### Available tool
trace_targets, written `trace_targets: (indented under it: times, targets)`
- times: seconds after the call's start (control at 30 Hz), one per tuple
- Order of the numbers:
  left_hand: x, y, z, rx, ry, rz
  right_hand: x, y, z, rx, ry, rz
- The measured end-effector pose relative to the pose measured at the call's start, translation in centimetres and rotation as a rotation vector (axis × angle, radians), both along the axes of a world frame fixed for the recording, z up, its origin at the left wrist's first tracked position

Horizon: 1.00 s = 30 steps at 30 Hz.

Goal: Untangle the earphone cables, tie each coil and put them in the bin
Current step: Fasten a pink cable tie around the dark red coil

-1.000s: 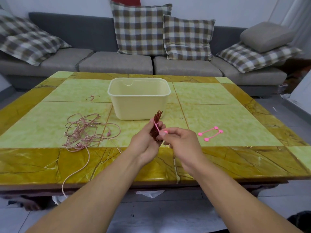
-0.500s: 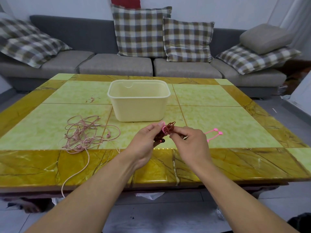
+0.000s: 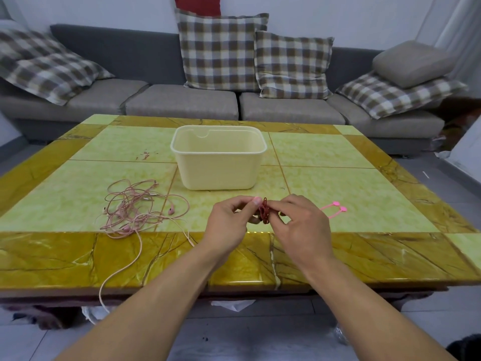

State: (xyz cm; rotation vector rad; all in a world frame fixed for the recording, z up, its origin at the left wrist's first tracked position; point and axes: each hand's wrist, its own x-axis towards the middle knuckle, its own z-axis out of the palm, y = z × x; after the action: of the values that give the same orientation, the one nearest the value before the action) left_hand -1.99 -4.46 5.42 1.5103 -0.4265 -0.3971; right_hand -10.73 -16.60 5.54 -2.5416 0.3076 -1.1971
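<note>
Two bare arms reach forward side by side, and the hands meet in the middle. The left hand [image 3: 229, 225] has its back facing up, with its fingers curled and its thumb and first finger pinching a small dark red coil of thin cable [image 3: 264, 214]. The right hand [image 3: 299, 227] curls its fingers too and pinches the same coil from the other side.

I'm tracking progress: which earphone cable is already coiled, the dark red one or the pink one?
The dark red earphone cable, a tight coil pinched between both hands. The pink earphone cable lies loose and tangled on the table's left.
</note>
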Motion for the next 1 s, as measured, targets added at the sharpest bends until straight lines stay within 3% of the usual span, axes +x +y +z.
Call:
trace_targets:
  times: [0.2, 0.33, 0.5, 0.63, 1.0]
  targets:
    - [-0.1, 0.5, 0.2, -0.198, 0.312, -0.072, 0.4, -0.4, -0.7, -0.127, -0.026, 0.057]
    - [0.2, 0.6, 0.0, -0.218, 0.368, -0.054, 0.4, 0.9, -0.7, -0.146, -0.1, 0.17]
    - [1.0, 1.3, 0.2, -0.275, 0.482, -0.077, 0.1, 2.1, 0.4, 0.455, 0.113, 0.17]
    - [1.0, 1.4, -0.2, -0.229, 0.476, -0.14, 0.1, 1.4, 1.1, 0.767, 0.104, 0.232]
    - [0.8, 1.2, -0.6, -0.129, 0.356, -0.139, 0.1, 0.1, 0.7, 0.811, 0.173, 0.179]
